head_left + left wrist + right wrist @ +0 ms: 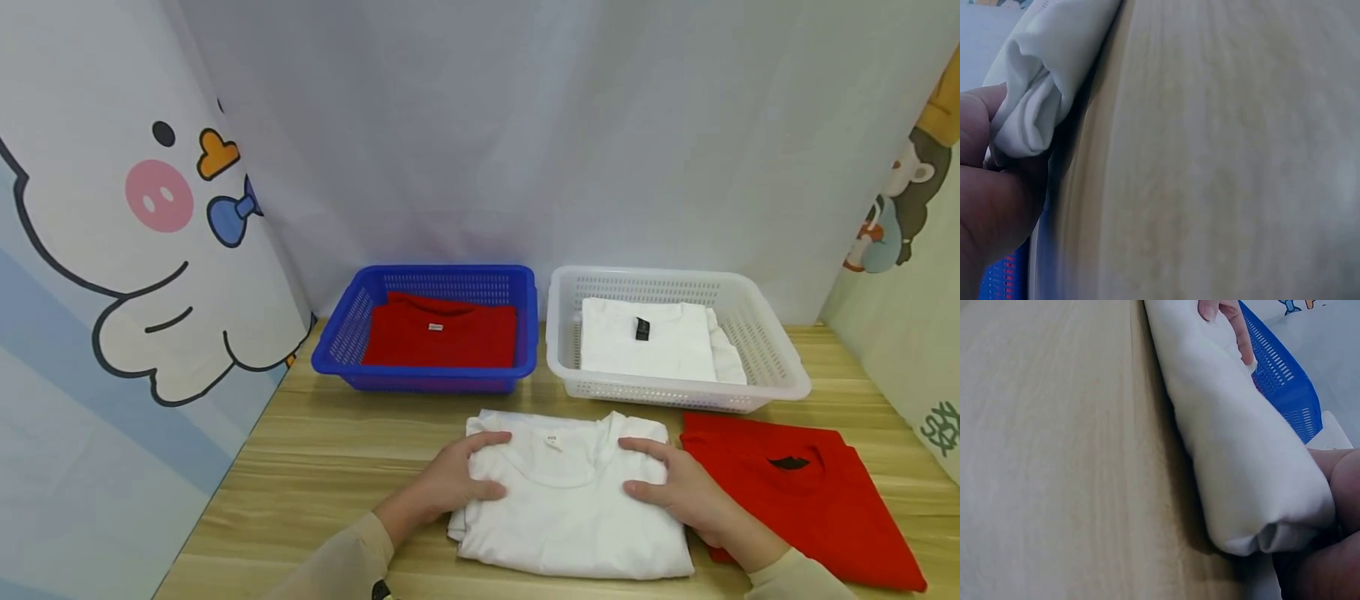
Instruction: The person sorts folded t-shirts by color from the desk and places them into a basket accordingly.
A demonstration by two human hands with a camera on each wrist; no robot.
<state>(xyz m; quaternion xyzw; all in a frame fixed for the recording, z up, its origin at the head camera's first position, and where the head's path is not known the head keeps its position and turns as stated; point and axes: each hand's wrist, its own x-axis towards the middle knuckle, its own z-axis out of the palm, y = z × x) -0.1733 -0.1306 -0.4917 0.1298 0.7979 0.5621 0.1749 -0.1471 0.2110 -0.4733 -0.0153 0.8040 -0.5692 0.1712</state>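
Well inside the table's (315,450) left edge, the folded white shirt (570,525) should handle light and floppy — grip both sides. Left hand (448,477) and right hand (686,490) have fingers clamped there.

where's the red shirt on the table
Head view: the red shirt lies at right, in front of the white basket, beside the held white shirt.

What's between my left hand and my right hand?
A folded white shirt lies between your left hand and right hand, as the head view shows.
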